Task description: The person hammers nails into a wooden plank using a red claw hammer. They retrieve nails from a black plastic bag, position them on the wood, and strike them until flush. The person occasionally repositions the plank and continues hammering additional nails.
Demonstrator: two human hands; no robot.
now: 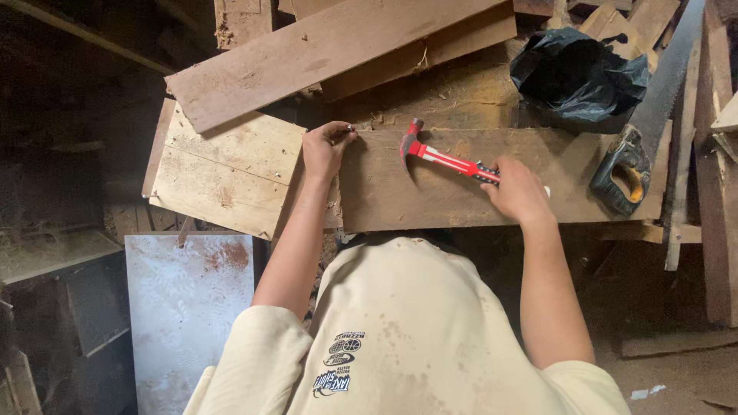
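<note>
On the board [461, 184], the left hand [324, 150] is pinching a small nail [350, 127] upright at the far left corner, fingers closed round it. To its right, the right hand [519, 190] is gripping the red hammer [442, 157] by the handle, head lying just beside the nail. Further right, a saw [642, 146] is resting near a black bag [580, 77].

Red claw hammer [442, 160] over brown board [430, 192]

Both hands [327, 147] [516, 188] forward, grips closed
</note>
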